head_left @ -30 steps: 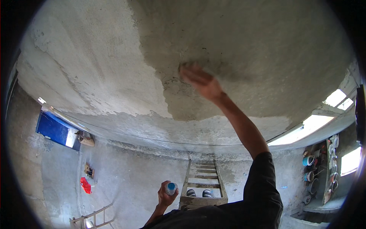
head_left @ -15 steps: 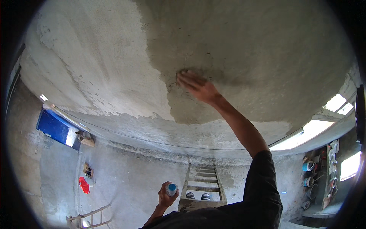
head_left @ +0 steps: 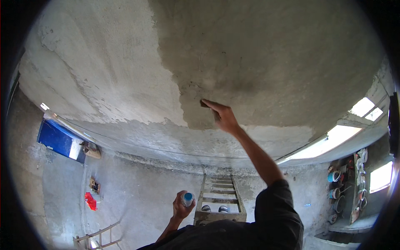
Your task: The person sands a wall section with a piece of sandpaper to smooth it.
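Note:
My left hand [head_left: 179, 210] is wrapped round a clear plastic bottle with a blue cap [head_left: 188, 196], held low in front of me beside the ladder. Stretched up to the wall, my right hand [head_left: 225, 118] has its fingers pressed together on a small dark brown piece [head_left: 204, 103], whose kind I cannot make out. That piece is at the darker, damp-looking plaster [head_left: 266, 62], near its lower left edge. Paler dry plaster [head_left: 104, 58] borders it on the left and below.
Below me stands a wooden ladder [head_left: 218, 192], with my feet [head_left: 223, 208] on it. Another ladder [head_left: 100, 236] is at lower left. A red item [head_left: 90, 201] and a box [head_left: 95, 185] lie on the floor. Several buckets [head_left: 334, 193] stand at right, near bright window openings [head_left: 325, 143].
My right hand has moved down and slightly right across the damp plaster, and its fingers now show bent on the brown piece. The left hand keeps the bottle in nearly the same place.

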{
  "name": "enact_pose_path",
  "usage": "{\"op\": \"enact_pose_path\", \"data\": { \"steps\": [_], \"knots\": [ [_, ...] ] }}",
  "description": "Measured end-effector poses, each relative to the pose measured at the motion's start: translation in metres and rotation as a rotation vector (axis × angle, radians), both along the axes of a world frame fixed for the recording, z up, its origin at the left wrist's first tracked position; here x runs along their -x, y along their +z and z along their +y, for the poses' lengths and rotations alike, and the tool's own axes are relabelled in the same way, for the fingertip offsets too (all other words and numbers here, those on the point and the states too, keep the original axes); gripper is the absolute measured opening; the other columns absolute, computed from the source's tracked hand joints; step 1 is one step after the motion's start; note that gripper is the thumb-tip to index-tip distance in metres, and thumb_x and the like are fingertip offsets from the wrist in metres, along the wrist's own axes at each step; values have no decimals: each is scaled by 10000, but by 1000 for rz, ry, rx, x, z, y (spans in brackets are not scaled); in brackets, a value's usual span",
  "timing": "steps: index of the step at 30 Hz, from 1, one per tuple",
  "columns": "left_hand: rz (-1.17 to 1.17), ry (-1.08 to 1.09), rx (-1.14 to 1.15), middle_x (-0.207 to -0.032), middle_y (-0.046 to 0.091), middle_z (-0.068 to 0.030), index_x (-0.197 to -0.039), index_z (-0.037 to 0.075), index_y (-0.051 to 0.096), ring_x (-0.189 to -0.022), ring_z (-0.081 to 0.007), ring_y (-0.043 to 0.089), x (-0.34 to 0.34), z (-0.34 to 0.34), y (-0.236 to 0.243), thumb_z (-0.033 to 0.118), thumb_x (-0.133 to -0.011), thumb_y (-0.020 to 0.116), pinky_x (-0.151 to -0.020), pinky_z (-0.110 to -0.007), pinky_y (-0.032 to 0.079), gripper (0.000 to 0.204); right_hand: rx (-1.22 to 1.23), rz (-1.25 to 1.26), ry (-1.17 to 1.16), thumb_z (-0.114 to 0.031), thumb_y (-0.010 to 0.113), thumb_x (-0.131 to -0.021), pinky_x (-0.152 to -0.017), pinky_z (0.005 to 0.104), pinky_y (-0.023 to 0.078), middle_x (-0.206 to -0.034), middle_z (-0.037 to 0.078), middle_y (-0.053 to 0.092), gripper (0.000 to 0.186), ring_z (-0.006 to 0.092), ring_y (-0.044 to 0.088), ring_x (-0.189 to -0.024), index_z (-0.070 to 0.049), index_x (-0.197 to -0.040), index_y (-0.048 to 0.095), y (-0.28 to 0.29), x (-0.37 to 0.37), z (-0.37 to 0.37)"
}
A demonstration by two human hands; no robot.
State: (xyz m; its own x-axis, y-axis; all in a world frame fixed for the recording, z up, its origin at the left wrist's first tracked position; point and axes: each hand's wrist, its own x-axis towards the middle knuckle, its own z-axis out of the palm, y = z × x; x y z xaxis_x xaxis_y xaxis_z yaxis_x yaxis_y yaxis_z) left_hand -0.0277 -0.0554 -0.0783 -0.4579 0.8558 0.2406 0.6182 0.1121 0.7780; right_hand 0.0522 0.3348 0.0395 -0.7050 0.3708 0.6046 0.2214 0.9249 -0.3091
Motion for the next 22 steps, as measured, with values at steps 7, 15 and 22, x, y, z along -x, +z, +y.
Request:
{"op": "enact_pose_path", "data": {
  "steps": [7,15,22],
  "knots": [
    [18,-68,-40,-976,622,-176,-1127,32,500,-851,-343,646,-4,1,6,193,-720,777,-724,-391,528,518,1815,882,154,-79,593,-901,-730,305,578,-1017,122,614,212,236,657,-879,-29,-1098,533,19,-74,-104],
    [51,-155,-115,-965,619,-167,-1129,25,499,-816,-320,650,-21,-10,13,192,-742,763,-708,-381,530,497,1760,806,-157,-162,658,-876,-704,373,607,-999,136,614,202,212,650,-788,-49,-984,530,-20,-134,-147],
    [13,-156,-43,-979,622,-162,-1150,34,487,-812,-317,654,-29,-22,21,207,-747,759,-706,-385,532,516,1869,990,-151,-200,618,-909,-770,392,598,-1112,242,590,296,347,639,-1007,-34,-1095,459,-34,-152,-188]
  ]
}}
